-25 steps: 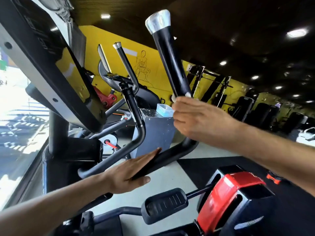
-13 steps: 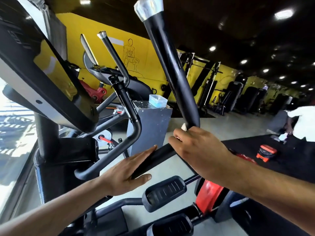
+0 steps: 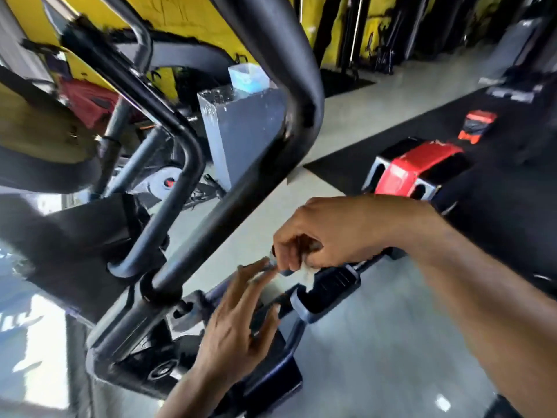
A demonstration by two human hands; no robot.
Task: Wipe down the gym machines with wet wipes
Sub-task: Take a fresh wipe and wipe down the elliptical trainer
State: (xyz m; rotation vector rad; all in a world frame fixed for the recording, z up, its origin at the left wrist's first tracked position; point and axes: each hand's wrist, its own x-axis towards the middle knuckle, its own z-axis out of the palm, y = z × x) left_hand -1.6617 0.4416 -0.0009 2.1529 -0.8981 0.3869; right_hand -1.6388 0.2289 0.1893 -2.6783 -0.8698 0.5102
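Note:
The black elliptical machine fills the left and centre, its thick moving handle bar (image 3: 271, 146) slanting down to a pivot. Below the bar, my right hand (image 3: 337, 233) has its fingers curled and pinches a small crumpled white wet wipe (image 3: 305, 267), mostly hidden and blurred. My left hand (image 3: 238, 321) reaches up from below with fingers nearly straight, its fingertips touching the wipe at my right hand's fingertips. Neither hand touches the bar. A black foot pedal (image 3: 330, 285) lies just under the hands.
A clear tub of wipes (image 3: 245, 78) stands on a grey box (image 3: 241, 131) behind the bar. A red and black machine housing (image 3: 416, 167) sits on a dark floor mat at right. Other gym machines line the yellow wall. Pale floor lies under the pedal.
Both hands came off the handle bar and met lower down, near the pedal. My right hand slid down the bar first. The view tipped downward and closer.

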